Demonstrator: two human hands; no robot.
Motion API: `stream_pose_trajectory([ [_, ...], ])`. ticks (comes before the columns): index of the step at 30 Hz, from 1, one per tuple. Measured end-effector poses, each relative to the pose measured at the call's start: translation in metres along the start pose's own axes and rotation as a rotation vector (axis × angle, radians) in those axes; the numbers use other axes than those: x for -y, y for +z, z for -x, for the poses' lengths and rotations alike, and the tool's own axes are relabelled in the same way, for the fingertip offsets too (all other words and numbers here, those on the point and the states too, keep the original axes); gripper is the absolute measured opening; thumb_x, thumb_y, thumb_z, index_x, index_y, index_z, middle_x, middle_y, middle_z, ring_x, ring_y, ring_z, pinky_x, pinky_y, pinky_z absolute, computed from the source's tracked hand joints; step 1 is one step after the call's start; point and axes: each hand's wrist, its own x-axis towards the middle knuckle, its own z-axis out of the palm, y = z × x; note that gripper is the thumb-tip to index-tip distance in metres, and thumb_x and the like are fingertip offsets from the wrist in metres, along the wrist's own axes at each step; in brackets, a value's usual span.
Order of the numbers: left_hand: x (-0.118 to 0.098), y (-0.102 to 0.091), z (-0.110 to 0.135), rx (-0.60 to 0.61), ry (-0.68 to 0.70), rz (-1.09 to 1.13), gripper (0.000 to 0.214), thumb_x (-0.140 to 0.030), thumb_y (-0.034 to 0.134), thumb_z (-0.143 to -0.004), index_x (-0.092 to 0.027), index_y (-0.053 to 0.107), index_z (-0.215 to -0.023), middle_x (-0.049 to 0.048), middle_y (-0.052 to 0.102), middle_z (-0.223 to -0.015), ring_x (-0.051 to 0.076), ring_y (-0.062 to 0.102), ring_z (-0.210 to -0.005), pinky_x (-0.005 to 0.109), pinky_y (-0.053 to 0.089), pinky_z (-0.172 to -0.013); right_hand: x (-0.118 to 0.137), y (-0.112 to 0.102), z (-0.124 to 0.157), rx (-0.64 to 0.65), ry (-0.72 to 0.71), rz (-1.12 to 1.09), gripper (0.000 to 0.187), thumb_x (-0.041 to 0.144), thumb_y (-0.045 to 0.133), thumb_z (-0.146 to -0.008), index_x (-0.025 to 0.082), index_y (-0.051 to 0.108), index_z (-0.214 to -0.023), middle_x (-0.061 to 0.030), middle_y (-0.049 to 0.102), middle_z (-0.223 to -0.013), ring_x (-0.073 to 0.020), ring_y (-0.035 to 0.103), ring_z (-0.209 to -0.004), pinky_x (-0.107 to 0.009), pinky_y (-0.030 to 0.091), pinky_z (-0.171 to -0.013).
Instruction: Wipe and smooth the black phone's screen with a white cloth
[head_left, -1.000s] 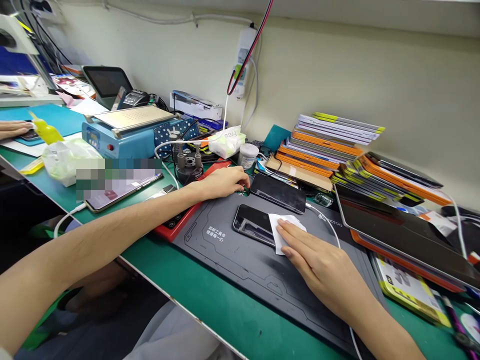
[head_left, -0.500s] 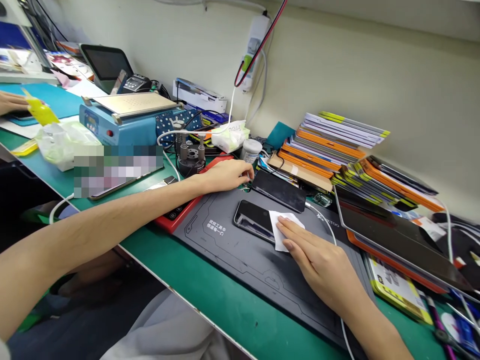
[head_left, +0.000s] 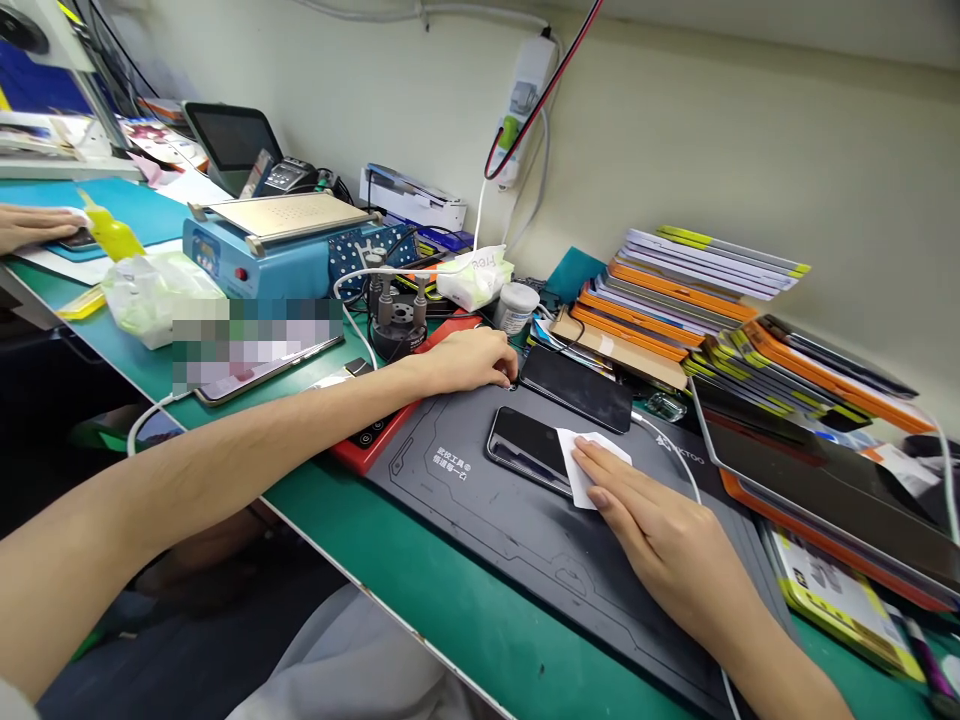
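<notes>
My right hand [head_left: 660,520] lies flat with its fingers stretched out, pressing a small white wipe [head_left: 589,462] onto the right end of a black phone [head_left: 525,448] that rests on the dark grey work mat [head_left: 525,540]. My left hand [head_left: 469,358] reaches across to the mat's far edge, fingers curled down around something small that I cannot make out. Just right of it lies a second black phone [head_left: 577,387].
A red heating pad [head_left: 367,440] sits under my left forearm. A blue separator machine [head_left: 270,245], a plastic bag [head_left: 146,290] and a charging phone [head_left: 255,365] lie to the left. Stacked orange and yellow boxes [head_left: 675,300] and trays fill the right. Another person's hand [head_left: 34,225] rests far left.
Only the camera view has shifted slightly; my left fingers have curled a little closer to the mat's edge. My right hand still presses the wipe on the phone.
</notes>
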Motion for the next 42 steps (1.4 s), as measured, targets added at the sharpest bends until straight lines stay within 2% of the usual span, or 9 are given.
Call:
stream_pose_trajectory([
  [8,0.002,0.004,-0.002,-0.012,0.022,-0.011,0.010,-0.026,0.068,-0.096,-0.027,0.078,-0.098,0.0003,0.073,-0.114,0.019,0.067,-0.107,0.027,0.050,-0.089,-0.004,-0.001,-0.001,-0.012,-0.037,0.052,0.044,0.031,0.042,-0.111,0.019,0.063,-0.147,-0.0026,0.063,-0.149,-0.0212,0.065,-0.133,-0.034,0.056,-0.111],
  [14,0.001,0.003,-0.003,-0.017,0.017,0.014,0.011,-0.022,0.065,-0.099,-0.019,0.076,-0.103,0.0045,0.073,-0.114,0.020,0.067,-0.109,0.037,0.053,-0.097,-0.005,-0.001,-0.001,-0.027,-0.070,0.069,0.045,0.032,0.042,-0.111,0.019,0.061,-0.149,-0.0025,0.063,-0.150,-0.0212,0.065,-0.133,-0.035,0.057,-0.109],
  [18,-0.003,0.002,-0.003,-0.024,-0.001,0.038,0.010,-0.020,0.065,-0.100,-0.018,0.075,-0.104,0.0050,0.073,-0.114,0.021,0.067,-0.110,0.041,0.054,-0.099,0.000,-0.001,-0.009,0.011,-0.070,0.060,0.046,0.035,0.041,-0.111,0.020,0.061,-0.150,-0.0034,0.063,-0.149,-0.0226,0.064,-0.134,-0.037,0.058,-0.108],
  [22,-0.006,0.001,-0.002,-0.028,-0.013,0.057,0.011,-0.024,0.065,-0.102,-0.017,0.073,-0.103,0.0055,0.074,-0.115,0.021,0.068,-0.110,0.042,0.055,-0.099,0.010,-0.002,-0.028,0.105,-0.064,0.019,0.052,0.041,0.039,-0.111,0.014,0.062,-0.149,-0.0099,0.061,-0.149,-0.0273,0.063,-0.135,-0.044,0.056,-0.111],
  [26,-0.007,0.002,-0.002,-0.049,-0.030,0.052,0.014,-0.028,0.064,-0.104,-0.016,0.072,-0.104,0.0063,0.074,-0.116,0.021,0.069,-0.110,0.043,0.056,-0.100,0.025,0.003,-0.052,0.201,-0.004,-0.119,0.057,0.048,0.044,-0.109,0.014,0.060,-0.151,-0.0158,0.055,-0.155,-0.0316,0.058,-0.142,-0.051,0.050,-0.117],
  [31,-0.009,0.002,-0.004,-0.054,-0.051,0.042,0.014,-0.028,0.066,-0.104,-0.015,0.072,-0.103,0.0065,0.074,-0.113,0.022,0.069,-0.110,0.044,0.056,-0.100,0.049,0.015,-0.074,0.254,0.010,-0.169,0.076,0.063,0.047,-0.106,0.011,0.045,-0.162,-0.0189,0.039,-0.165,-0.0342,0.041,-0.154,-0.054,0.041,-0.125],
  [35,-0.008,0.004,-0.003,-0.045,-0.059,0.064,0.013,-0.028,0.068,-0.102,-0.016,0.073,-0.102,0.0058,0.075,-0.111,0.021,0.070,-0.107,0.044,0.056,-0.099,0.071,0.008,-0.072,0.338,0.006,-0.202,0.086,0.069,0.037,-0.107,0.006,0.037,-0.164,-0.0176,0.030,-0.169,-0.0322,0.032,-0.159,-0.053,0.034,-0.129],
  [38,-0.006,0.006,-0.003,-0.047,-0.067,0.079,0.014,-0.029,0.067,-0.102,-0.016,0.073,-0.104,0.0058,0.075,-0.112,0.021,0.070,-0.107,0.043,0.056,-0.100,0.085,-0.001,-0.064,0.403,-0.004,-0.220,0.090,0.071,0.039,-0.105,0.003,0.035,-0.164,-0.0177,0.027,-0.170,-0.0339,0.030,-0.160,-0.053,0.032,-0.130],
  [42,-0.006,0.005,-0.003,-0.039,-0.085,0.076,0.018,-0.034,0.067,-0.103,-0.017,0.073,-0.102,0.0061,0.075,-0.111,0.021,0.070,-0.105,0.042,0.056,-0.099,0.082,0.003,-0.060,0.371,0.028,-0.216,0.083,0.067,0.033,-0.109,0.006,0.036,-0.165,-0.0153,0.027,-0.171,-0.0318,0.030,-0.160,-0.052,0.033,-0.130],
])
